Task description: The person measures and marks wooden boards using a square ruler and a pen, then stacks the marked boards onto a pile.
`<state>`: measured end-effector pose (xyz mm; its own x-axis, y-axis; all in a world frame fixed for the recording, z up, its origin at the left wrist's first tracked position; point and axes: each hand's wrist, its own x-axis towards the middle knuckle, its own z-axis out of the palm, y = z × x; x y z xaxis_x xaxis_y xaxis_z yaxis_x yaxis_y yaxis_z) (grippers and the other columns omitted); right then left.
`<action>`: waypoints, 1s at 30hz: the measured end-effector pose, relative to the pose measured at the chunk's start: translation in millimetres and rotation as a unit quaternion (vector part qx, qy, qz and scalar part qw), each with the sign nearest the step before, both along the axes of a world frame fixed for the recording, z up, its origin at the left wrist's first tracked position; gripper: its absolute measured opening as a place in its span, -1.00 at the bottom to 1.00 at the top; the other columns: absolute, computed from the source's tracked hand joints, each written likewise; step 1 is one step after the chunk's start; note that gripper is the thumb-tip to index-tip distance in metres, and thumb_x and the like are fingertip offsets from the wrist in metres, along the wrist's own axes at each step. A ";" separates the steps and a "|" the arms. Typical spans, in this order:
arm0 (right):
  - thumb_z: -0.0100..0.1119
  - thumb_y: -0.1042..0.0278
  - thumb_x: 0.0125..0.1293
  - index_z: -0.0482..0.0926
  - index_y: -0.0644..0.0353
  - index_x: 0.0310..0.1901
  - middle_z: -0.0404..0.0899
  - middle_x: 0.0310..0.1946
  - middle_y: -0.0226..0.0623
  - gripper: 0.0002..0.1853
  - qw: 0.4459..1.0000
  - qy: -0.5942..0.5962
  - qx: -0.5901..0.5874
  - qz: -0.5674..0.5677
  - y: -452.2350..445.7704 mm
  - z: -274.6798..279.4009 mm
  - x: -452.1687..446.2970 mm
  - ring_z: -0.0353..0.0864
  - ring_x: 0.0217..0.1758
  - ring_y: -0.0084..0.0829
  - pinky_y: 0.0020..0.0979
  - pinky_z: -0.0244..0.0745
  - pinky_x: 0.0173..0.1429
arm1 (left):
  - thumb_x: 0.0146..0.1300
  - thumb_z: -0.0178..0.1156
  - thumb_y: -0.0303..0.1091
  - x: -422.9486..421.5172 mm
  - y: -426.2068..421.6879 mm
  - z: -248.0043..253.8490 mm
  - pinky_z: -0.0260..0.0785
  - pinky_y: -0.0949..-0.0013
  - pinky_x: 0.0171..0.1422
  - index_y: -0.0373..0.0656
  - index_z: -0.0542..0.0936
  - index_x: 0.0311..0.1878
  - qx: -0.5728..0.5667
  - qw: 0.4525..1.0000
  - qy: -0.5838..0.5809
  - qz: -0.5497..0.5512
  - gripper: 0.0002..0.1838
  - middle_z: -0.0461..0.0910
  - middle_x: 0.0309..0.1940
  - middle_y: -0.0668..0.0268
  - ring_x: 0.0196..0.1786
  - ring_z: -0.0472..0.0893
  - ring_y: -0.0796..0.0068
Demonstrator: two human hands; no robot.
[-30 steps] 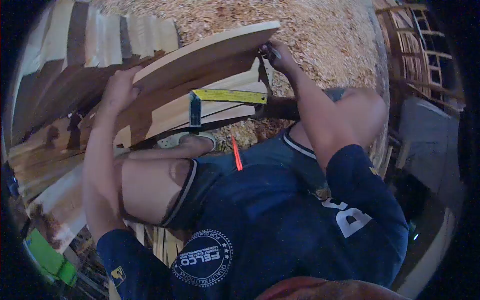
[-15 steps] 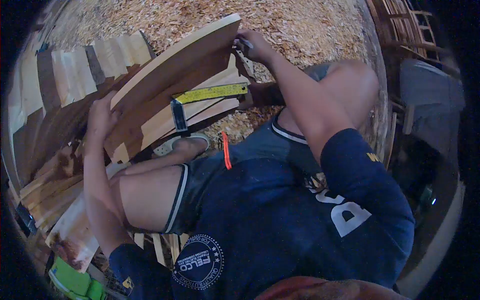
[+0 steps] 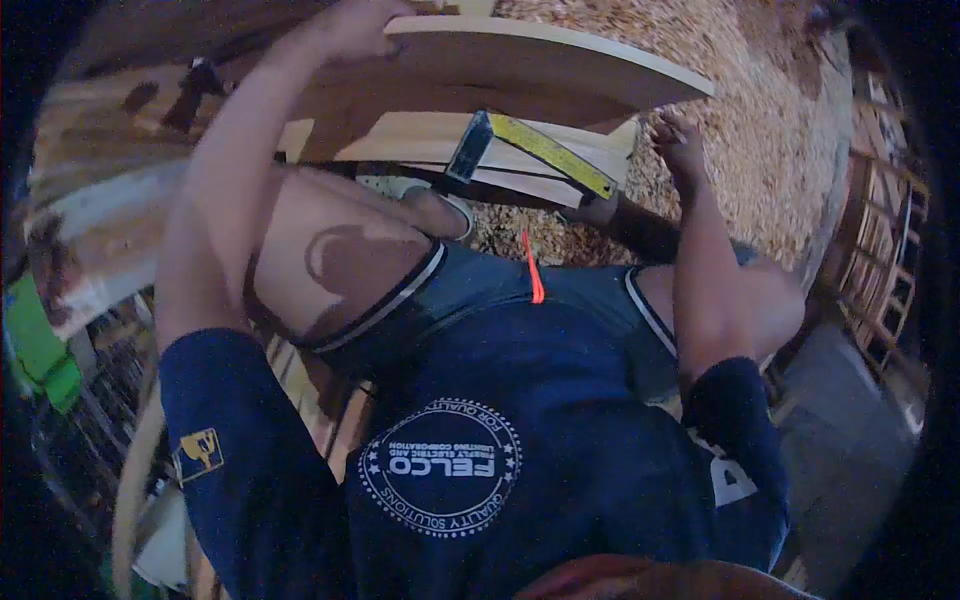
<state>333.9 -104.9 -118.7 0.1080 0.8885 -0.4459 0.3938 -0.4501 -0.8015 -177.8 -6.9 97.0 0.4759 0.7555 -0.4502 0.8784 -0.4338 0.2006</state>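
My left hand [image 3: 362,30] is wrapped over the left part of a long wooden board [image 3: 530,65], which stands on edge across the top of the view. Below the board's right end is my right hand [image 3: 680,148], its fingers curled in and apart from the board's edge. Whatever those fingers hold, if anything, is too small to make out. A try square [image 3: 545,150] with a yellow blade and dark stock lies on pale boards [image 3: 390,140] between the long board and my legs.
Wood shavings [image 3: 760,190] cover the ground at the right. A slatted wooden rack [image 3: 885,230] stands at the far right. Beside my left arm are more planks [image 3: 110,240] and a green object [image 3: 40,345]. My shod foot [image 3: 440,210] is under the boards.
The view has swung, so the board runs more level and farther right. My right hand has come away from the board's right end, where it was before. My left hand still grips the board.
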 end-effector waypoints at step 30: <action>0.23 0.35 0.35 0.52 0.19 0.21 0.62 -0.01 -0.18 -0.60 0.996 0.020 -0.045 -0.068 6.6 51.0 -25.3 0.62 -0.08 -0.30 -0.34 0.55 -0.01 | 0.24 0.32 -0.18 -101.1 -2.8 44.7 0.50 0.14 0.09 0.02 0.73 0.07 -0.014 0.996 -0.006 0.085 -0.67 0.74 -0.07 0.21 -0.05 0.70 0.24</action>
<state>308.5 -98.3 -67.7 0.2058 0.8227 -0.5299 0.2919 -0.5684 -0.7692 -278.9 -9.7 141.7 0.3476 0.8128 -0.4675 0.9362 -0.2730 0.2214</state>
